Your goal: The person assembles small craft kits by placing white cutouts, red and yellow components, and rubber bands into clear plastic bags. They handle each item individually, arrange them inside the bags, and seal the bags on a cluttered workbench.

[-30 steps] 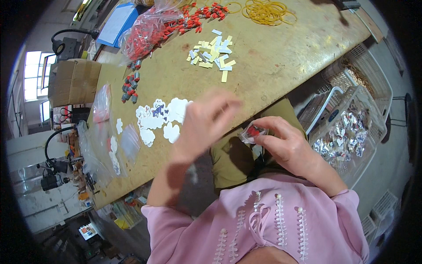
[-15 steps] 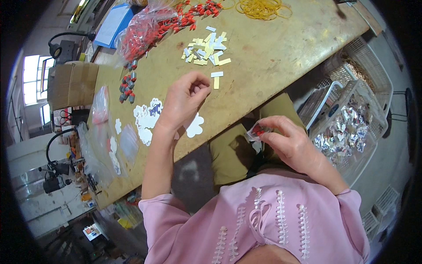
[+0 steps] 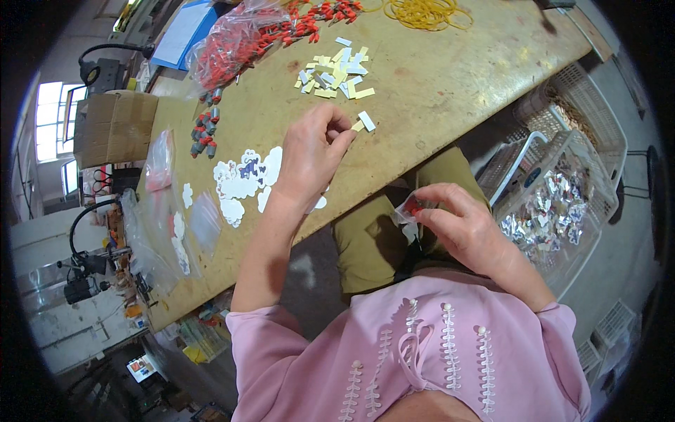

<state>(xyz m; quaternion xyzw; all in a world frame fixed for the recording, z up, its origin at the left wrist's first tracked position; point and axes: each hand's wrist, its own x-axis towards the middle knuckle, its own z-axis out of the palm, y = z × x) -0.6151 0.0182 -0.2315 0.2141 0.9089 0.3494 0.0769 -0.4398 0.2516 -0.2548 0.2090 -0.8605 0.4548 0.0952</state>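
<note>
My left hand (image 3: pixel 313 151) is over the table with its fingers pinched together. Its thumb and fingertips close on one end of a small pale yellow strip (image 3: pixel 358 126). Touching or overlapping that strip's far end is a white strip (image 3: pixel 366 121). Above my lap, my right hand (image 3: pixel 460 218) holds a small clear plastic bag (image 3: pixel 403 213) with something red inside, between thumb and fingers. A pile of yellow and white strips (image 3: pixel 337 70) lies beyond my left hand. Left of my forearm are white scalloped cutouts (image 3: pixel 242 184), some partly hidden by my arm.
Red-tipped pieces spill from a clear bag (image 3: pixel 235 53) at the back, with grey-and-red pieces (image 3: pixel 204 132) before it. Yellow rubber bands (image 3: pixel 425 13) lie at the far edge. Plastic bags (image 3: pixel 205 221) are at left. A bin of shiny packets (image 3: pixel 548 211) stands at right below the table.
My left hand has moved right and slightly away from me, onto the yellow strip. The yellow and white strips have turned and shifted right. My right hand stays about where it was.
</note>
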